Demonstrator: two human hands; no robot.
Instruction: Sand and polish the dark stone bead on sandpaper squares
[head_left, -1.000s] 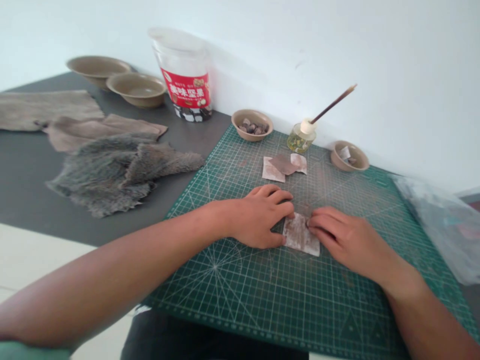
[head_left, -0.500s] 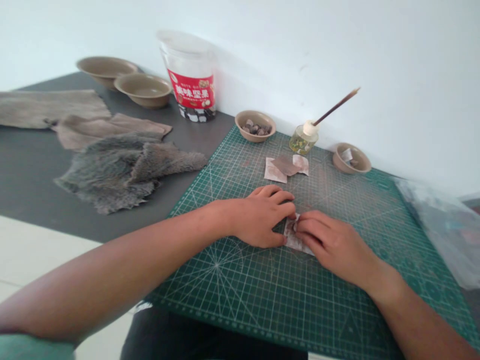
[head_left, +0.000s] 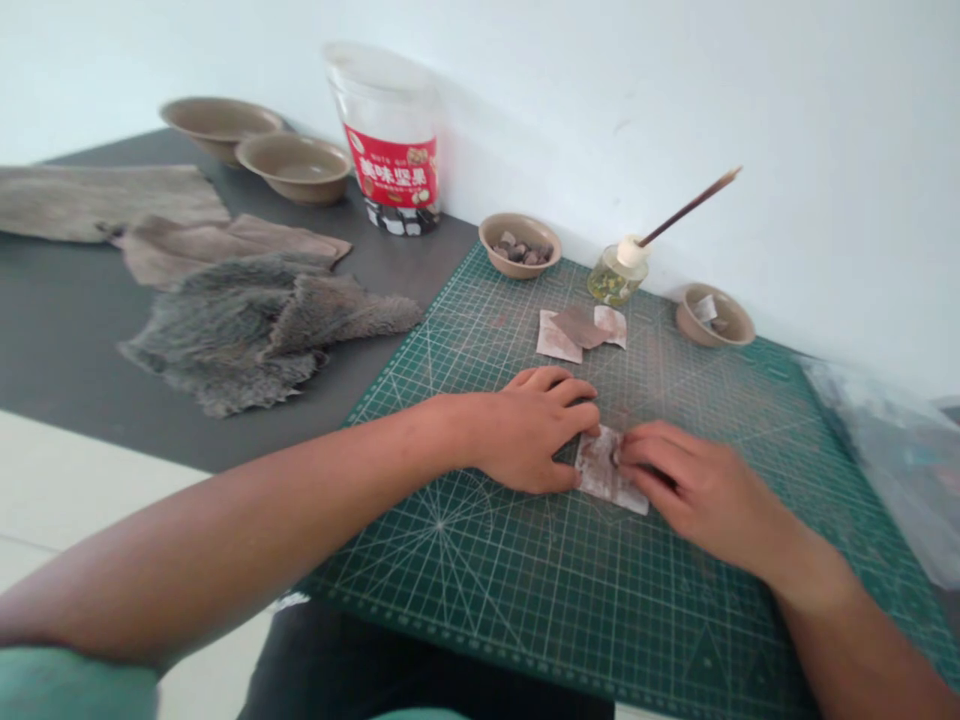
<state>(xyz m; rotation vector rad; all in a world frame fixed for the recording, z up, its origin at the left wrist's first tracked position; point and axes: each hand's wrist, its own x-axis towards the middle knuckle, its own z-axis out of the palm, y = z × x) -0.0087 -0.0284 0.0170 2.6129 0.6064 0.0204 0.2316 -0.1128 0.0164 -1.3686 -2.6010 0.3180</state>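
On the green cutting mat point(head_left: 525, 590) lies a small pale sheet point(head_left: 604, 463) with brown smudges. My left hand point(head_left: 532, 430) rests palm down at its left side. The fingers are spread, and the thumb and forefinger touch the sheet's left edge. My right hand point(head_left: 697, 490) is closed in a pinch over the right part of the sheet. Something small and dark shows at its fingertips, too hidden to name. Beyond my hands, a brown patch point(head_left: 581, 327) overlaps two pale pieces point(head_left: 559, 338) on the mat.
A bowl of dark lumps point(head_left: 521, 250), a glass jar point(head_left: 615, 278) with a brush point(head_left: 690, 207), and another small bowl point(head_left: 716, 318) stand along the wall. Grey fur point(head_left: 247, 325), larger bowls point(head_left: 296, 170) and a plastic tub point(head_left: 394, 170) are left. Clear plastic point(head_left: 877, 450) lies right.
My right hand has slid a little to the right across the sheet, uncovering more of it. My left hand stays at the left edge. The view has shifted slightly.
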